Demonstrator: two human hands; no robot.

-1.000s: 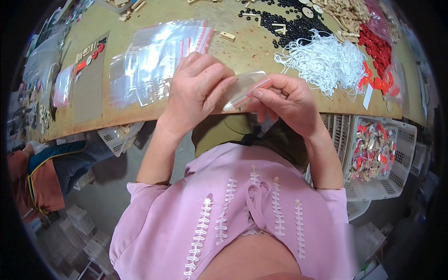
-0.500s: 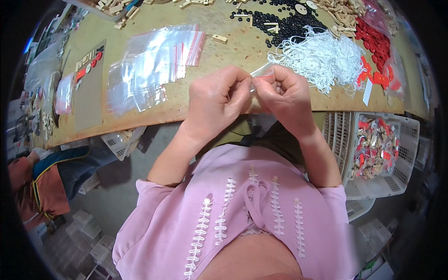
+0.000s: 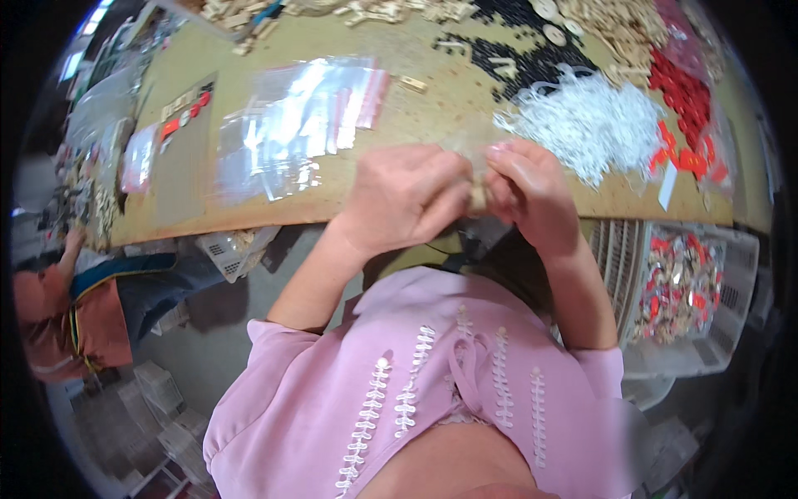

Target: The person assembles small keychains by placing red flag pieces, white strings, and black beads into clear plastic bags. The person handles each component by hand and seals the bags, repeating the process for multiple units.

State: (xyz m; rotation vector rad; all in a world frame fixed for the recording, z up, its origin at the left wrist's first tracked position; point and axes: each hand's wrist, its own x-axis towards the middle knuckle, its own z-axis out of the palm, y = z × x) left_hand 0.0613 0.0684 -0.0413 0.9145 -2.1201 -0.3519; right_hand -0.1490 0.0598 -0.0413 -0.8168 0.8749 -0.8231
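Observation:
Both my hands are raised over the near edge of the table, smeared a little by motion. My left hand (image 3: 409, 198) is closed, fingers curled round one side of a small clear zip bag (image 3: 477, 198). My right hand (image 3: 539, 193) pinches the other side of that bag, its thumb towards the top. Pale, wood-coloured contents show between the hands; their shape is too blurred to tell. Left of my hands lies a spread of flat clear zip bags (image 3: 283, 125). A tangled heap of white cord (image 3: 586, 125) lies to the right.
Black beads (image 3: 532, 62), wooden pieces (image 3: 619, 33) and red pieces (image 3: 680, 96) cover the far right. A brown board (image 3: 184, 162) with sample parts lies at left. Below the table, at right, a white basket (image 3: 706, 333) holds filled bags. A person (image 3: 91, 308) sits at far left.
The bag's red strip, stretched between my fingertips before, no longer shows. My right hand has opened up slightly and wood-coloured contents now show. The whole view has shifted a little.

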